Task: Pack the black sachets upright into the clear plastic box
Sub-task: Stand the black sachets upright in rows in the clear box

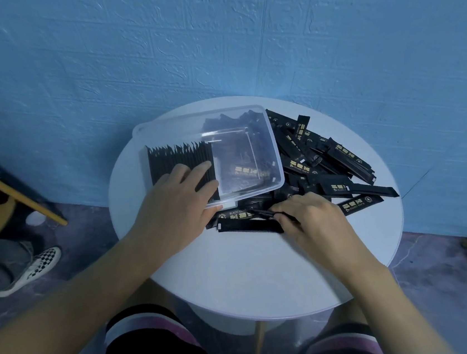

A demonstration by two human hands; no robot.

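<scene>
**A:** Hands first. Left hand (180, 194) lies flat with the fingers straight, pressing on top of the packed row (178, 160) in the clear plastic box (275, 154). Right hand (306, 215) has its fingers curled and pinches one sachet (249, 226) by its end.

**B:** Where's that sachet?

**A:** Low on the tabletop (252, 276), just in front of the box's near edge, touching a few others lying flat there. Can't tell if it's off the surface.

**B:** Box fill?

**A:** The row stands upright, edge-on, tight against the left wall. It covers roughly the left half. The right half has no upright row. Dark sachets show through the clear plastic there, but I can't tell if they're inside or under it.

**B:** What's left?

**A:** The loose sachets (341, 158), a crisscrossed heap lying flat, right of the box and up against its wall. My read is halfway at best. The heap may exceed the free space, but that's a judgement.

**B:** Past that?

**A:** Just a blue textured wall (210, 34) behind the tabletop.
</scene>
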